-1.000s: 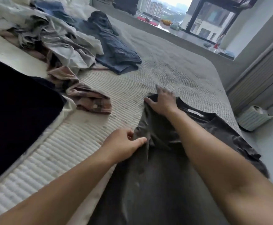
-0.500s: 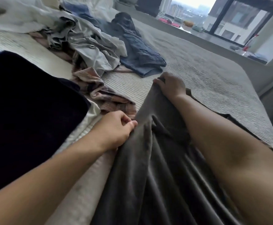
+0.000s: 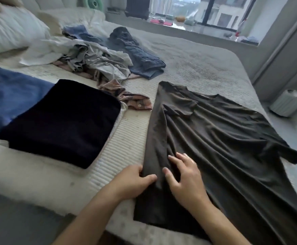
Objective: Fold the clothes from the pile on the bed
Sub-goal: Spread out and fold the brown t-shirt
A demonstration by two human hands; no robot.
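Observation:
A dark olive-grey T-shirt [image 3: 220, 138] lies spread and wrinkled on the bed [image 3: 197, 68], its left side folded inward in a long strip. My left hand [image 3: 133, 181] grips the folded left edge near the hem, thumb on top. My right hand [image 3: 184, 177] rests on the shirt just right of it, fingers spread and lightly bent on the cloth. The pile of unfolded clothes [image 3: 98, 64] lies farther back on the left: pale grey and white garments, a plaid shirt [image 3: 126, 98] and dark blue jeans [image 3: 140, 59].
A folded black garment [image 3: 63, 121] lies left of the shirt, with a blue one [image 3: 8, 92] beyond it. Pillows [image 3: 11, 32] sit at the far left. A window sill with small items runs behind the bed. A pale ribbed bin [image 3: 289, 101] stands on the floor at right.
My right hand has come back from the shirt's collar end to the hem beside my left hand. The left side fold now lies flat, and the view has pulled back.

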